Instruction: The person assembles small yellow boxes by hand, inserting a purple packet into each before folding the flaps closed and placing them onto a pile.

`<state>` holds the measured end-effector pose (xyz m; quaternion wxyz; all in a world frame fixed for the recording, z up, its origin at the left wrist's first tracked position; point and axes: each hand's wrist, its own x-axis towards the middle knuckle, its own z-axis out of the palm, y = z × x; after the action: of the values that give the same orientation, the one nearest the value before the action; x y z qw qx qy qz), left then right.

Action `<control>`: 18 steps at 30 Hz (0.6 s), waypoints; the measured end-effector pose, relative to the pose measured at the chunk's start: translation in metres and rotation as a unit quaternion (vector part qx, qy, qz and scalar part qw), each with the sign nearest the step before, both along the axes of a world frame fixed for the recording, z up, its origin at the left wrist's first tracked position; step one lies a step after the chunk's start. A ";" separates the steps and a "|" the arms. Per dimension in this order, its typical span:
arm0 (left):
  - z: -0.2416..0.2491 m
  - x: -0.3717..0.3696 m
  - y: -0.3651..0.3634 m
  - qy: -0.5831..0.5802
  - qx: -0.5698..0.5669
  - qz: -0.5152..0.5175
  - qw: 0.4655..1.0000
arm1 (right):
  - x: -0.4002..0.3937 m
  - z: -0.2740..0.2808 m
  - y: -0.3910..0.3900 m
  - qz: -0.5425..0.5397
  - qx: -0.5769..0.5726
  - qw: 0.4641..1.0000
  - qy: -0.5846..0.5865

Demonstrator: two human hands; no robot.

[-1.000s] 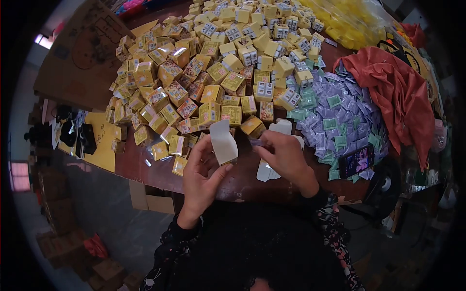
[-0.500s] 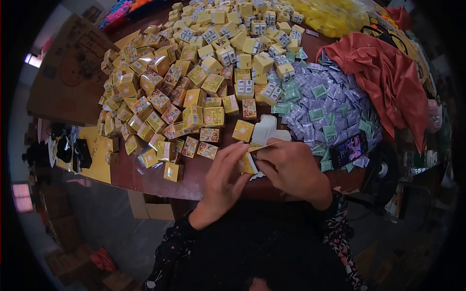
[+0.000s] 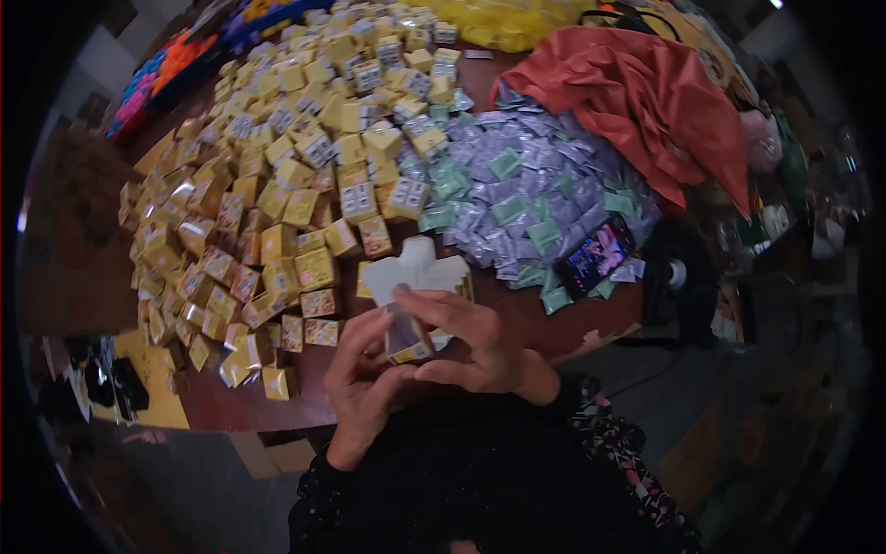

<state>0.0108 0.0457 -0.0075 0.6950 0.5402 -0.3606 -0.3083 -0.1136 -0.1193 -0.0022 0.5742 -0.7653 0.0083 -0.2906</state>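
Note:
Near the table's front edge, a small yellow cardboard box (image 3: 406, 343) stands between my hands, its inner side pale and its top apparently open. My left hand (image 3: 358, 379) is closed around the box's left side, fingers bent and thumb low in front. My right hand (image 3: 475, 343) grips the right side, with its fingers reaching over the upper edge and its thumb at the bottom. Just beyond my fingers lie flat carton blanks (image 3: 420, 263), white side up, partly hidden by my right hand.
Finished-looking printed boxes (image 3: 221, 268) heap up at left, with pale yellow cubes (image 3: 341, 102) behind. Purple and green sachets (image 3: 544, 194) lie at right, with a lit phone (image 3: 595, 257) on them and a red cloth (image 3: 637, 102) beyond. A cardboard carton (image 3: 78, 231) stands far left.
My view has swung to the right. The box has turned in my hands, its pale inside now showing, and my right hand's fingers have stretched across its top.

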 end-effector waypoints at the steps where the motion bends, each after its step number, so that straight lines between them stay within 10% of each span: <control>1: -0.001 0.000 0.000 0.002 0.008 0.003 1.000 | 0.000 -0.006 0.002 -0.002 0.027 1.000 -0.009; 18: 0.007 -0.002 -0.006 -0.025 0.029 -0.005 0.999 | -0.004 -0.011 -0.004 -0.069 -0.056 0.993 -0.074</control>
<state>0.0087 0.0401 -0.0008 0.6686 0.5657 -0.3713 -0.3084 -0.1180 -0.1231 -0.0127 0.5084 -0.7702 0.0022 -0.3850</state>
